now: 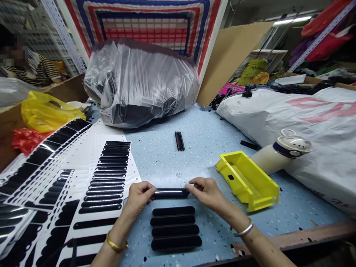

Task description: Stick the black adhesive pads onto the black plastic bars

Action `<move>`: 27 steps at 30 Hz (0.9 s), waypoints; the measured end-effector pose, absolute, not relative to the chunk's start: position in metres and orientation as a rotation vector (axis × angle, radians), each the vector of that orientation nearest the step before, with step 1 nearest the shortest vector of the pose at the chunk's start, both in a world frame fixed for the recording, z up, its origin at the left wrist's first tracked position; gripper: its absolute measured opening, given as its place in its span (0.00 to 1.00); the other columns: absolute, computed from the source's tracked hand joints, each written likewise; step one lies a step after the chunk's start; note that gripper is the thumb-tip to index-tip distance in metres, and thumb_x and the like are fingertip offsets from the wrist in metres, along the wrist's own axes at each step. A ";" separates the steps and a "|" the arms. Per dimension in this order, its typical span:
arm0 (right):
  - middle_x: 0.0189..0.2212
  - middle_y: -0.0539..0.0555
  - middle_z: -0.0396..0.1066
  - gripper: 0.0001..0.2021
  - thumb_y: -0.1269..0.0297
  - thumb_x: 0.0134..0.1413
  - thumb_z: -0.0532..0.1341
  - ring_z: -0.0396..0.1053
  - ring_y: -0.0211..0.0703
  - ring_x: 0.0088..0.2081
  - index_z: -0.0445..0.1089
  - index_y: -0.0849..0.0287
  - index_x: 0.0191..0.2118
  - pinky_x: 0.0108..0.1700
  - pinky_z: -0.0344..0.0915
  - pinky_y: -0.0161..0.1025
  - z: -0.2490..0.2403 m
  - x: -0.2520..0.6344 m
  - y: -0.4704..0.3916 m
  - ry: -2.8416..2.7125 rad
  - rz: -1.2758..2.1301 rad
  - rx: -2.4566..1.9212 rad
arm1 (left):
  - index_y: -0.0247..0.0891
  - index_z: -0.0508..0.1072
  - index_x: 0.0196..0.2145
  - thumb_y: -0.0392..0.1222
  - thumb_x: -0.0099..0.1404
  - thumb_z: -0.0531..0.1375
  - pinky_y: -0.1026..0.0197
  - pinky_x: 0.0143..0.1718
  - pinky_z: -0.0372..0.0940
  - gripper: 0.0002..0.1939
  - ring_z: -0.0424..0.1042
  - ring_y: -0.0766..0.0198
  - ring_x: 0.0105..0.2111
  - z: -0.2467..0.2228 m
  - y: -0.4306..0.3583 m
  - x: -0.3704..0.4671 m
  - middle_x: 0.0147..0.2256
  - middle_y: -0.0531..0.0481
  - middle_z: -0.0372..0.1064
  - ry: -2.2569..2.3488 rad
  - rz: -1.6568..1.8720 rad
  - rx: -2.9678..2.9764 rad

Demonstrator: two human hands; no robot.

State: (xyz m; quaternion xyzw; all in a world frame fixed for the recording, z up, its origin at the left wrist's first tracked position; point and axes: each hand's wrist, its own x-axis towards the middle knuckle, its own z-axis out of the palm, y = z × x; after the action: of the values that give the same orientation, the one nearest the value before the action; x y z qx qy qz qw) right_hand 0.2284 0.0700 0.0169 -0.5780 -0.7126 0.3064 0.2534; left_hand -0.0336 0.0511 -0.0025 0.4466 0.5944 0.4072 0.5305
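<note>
A black strip-shaped piece [171, 193] lies level between my two hands, over the blue speckled table [155, 155]. My left hand [141, 194] pinches its left end between thumb and fingers. At its right end, my right hand [202, 188] has thumb and index finger against the tip. Below it, several black rounded strips [175, 231] are laid in a column. Left of my left hand is a white sheet [135, 172] carrying rows of glossy black strips [108, 174]. Further back on the table stands a small black slotted part [179, 141].
A yellow bin [250, 181] sits right of my right hand, beside a cream bottle [280, 152] and a large white sack [267, 115]. A plastic-wrapped bundle [141, 81] stands at the back. Yellow [44, 111] and red bags lie left. A person [33, 66] is at far left.
</note>
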 end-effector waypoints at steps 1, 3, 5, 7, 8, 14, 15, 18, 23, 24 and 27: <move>0.19 0.51 0.72 0.18 0.49 0.51 0.63 0.67 0.42 0.21 0.78 0.60 0.32 0.24 0.61 0.37 0.011 0.224 0.067 -1.967 0.813 -1.594 | 0.36 0.77 0.21 0.49 0.49 0.65 0.66 0.21 0.60 0.12 0.66 0.66 0.18 -0.003 0.051 -0.034 0.16 0.52 0.68 1.415 0.978 1.071; 0.20 0.51 0.72 0.19 0.48 0.46 0.66 0.66 0.42 0.22 0.77 0.60 0.36 0.25 0.60 0.37 0.002 0.216 0.063 -1.993 0.782 -1.638 | 0.35 0.77 0.21 0.49 0.49 0.65 0.66 0.21 0.60 0.12 0.66 0.66 0.18 -0.005 0.052 -0.034 0.16 0.52 0.68 1.404 0.985 1.080; 0.20 0.50 0.70 0.18 0.48 0.45 0.67 0.65 0.41 0.24 0.76 0.60 0.32 0.27 0.58 0.36 -0.003 0.212 0.065 -1.983 0.809 -1.676 | 0.35 0.76 0.21 0.49 0.49 0.65 0.66 0.21 0.59 0.12 0.65 0.66 0.18 -0.006 0.052 -0.034 0.16 0.52 0.67 1.393 0.982 1.092; 0.18 0.49 0.67 0.17 0.48 0.45 0.67 0.64 0.40 0.23 0.73 0.59 0.25 0.25 0.55 0.35 -0.004 0.211 0.071 -1.959 0.892 -1.694 | 0.35 0.76 0.20 0.48 0.49 0.65 0.66 0.21 0.58 0.12 0.64 0.67 0.17 -0.006 0.052 -0.034 0.15 0.53 0.66 1.376 0.978 1.104; 0.16 0.48 0.65 0.17 0.49 0.44 0.67 0.62 0.40 0.22 0.71 0.59 0.22 0.24 0.54 0.35 -0.003 0.212 0.075 -1.948 0.944 -1.694 | 0.35 0.76 0.20 0.48 0.49 0.65 0.66 0.21 0.58 0.12 0.64 0.67 0.17 -0.006 0.052 -0.035 0.15 0.53 0.66 1.363 0.976 1.111; 0.10 0.45 0.59 0.18 0.49 0.49 0.62 0.60 0.36 0.15 0.66 0.57 0.18 0.19 0.53 0.33 0.000 0.215 0.085 -1.902 1.189 -1.630 | 0.34 0.76 0.21 0.49 0.48 0.64 0.66 0.22 0.58 0.13 0.63 0.67 0.18 -0.004 0.052 -0.035 0.16 0.53 0.66 1.352 0.953 1.098; 0.10 0.45 0.59 0.20 0.48 0.49 0.61 0.60 0.36 0.15 0.64 0.57 0.17 0.19 0.53 0.33 -0.001 0.215 0.084 -1.890 1.199 -1.624 | 0.34 0.76 0.20 0.49 0.47 0.63 0.65 0.22 0.57 0.13 0.63 0.67 0.18 -0.003 0.052 -0.035 0.16 0.53 0.65 1.359 0.950 1.095; 0.11 0.47 0.61 0.23 0.44 0.51 0.58 0.62 0.36 0.15 0.60 0.56 0.15 0.19 0.56 0.33 -0.001 0.217 0.082 -1.837 1.216 -1.619 | 0.34 0.75 0.21 0.50 0.47 0.63 0.65 0.22 0.57 0.14 0.63 0.67 0.18 -0.002 0.052 -0.034 0.16 0.53 0.65 1.361 0.945 1.107; 0.21 0.53 0.73 0.26 0.39 0.53 0.50 0.72 0.42 0.21 0.69 0.59 0.29 0.22 0.63 0.35 0.009 0.226 0.083 -1.726 1.313 -1.599 | 0.34 0.74 0.20 0.49 0.47 0.62 0.65 0.21 0.57 0.13 0.62 0.67 0.17 -0.002 0.052 -0.034 0.15 0.54 0.64 1.356 0.953 1.124; 0.22 0.54 0.74 0.26 0.39 0.53 0.51 0.73 0.43 0.22 0.70 0.60 0.30 0.23 0.65 0.35 0.010 0.227 0.083 -1.720 1.320 -1.591 | 0.35 0.74 0.20 0.49 0.47 0.61 0.65 0.21 0.57 0.13 0.62 0.67 0.17 -0.003 0.053 -0.034 0.15 0.54 0.64 1.356 0.957 1.123; 0.19 0.53 0.72 0.22 0.43 0.46 0.60 0.71 0.42 0.22 0.70 0.60 0.26 0.26 0.65 0.35 0.009 0.227 0.080 -1.751 1.291 -1.565 | 0.35 0.74 0.20 0.48 0.47 0.61 0.65 0.22 0.58 0.12 0.62 0.67 0.18 -0.005 0.054 -0.034 0.16 0.54 0.64 1.350 0.966 1.124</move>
State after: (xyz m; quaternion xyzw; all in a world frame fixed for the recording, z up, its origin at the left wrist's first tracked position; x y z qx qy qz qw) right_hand 0.2268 0.0803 0.0094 -0.5685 -0.6360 0.4691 0.2288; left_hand -0.0337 0.0536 -0.0045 0.4724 0.5677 0.4060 0.5383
